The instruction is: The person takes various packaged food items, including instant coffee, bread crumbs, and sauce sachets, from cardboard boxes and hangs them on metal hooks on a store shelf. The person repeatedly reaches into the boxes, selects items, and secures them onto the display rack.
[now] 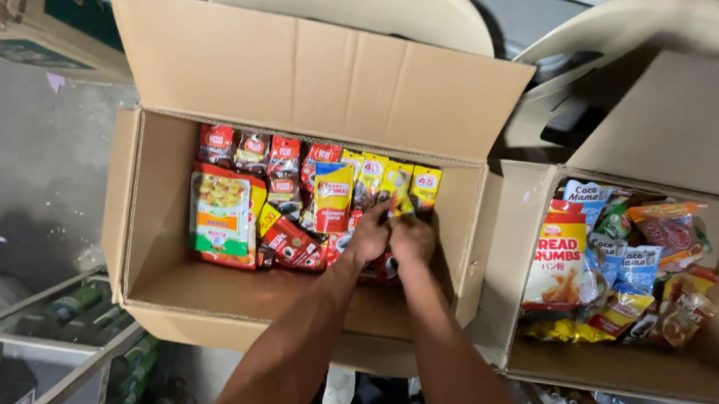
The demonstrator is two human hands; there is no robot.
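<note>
Left hand (369,237), right hand (412,237) seemingly grip yellow sachet (401,202); packets (286,221) crowd around.

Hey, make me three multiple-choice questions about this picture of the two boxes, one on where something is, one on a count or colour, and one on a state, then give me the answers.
1. Where are both hands?
A. Inside the left cardboard box
B. Inside the right cardboard box
C. On the chair backs behind

2. How many open cardboard boxes hold packets?
A. One
B. Two
C. Four

3. What is the state of the left box's bottom?
A. Fully covered with packets
B. Packets at the far side, bare cardboard near the person
C. No packets at all

Answers:
1 A, the left hand and right hand meet over the packets there, at a small yellow packet.
2 B, two stand side by side with flaps up.
3 B, packets line the far wall and brown floor shows in front.
</note>
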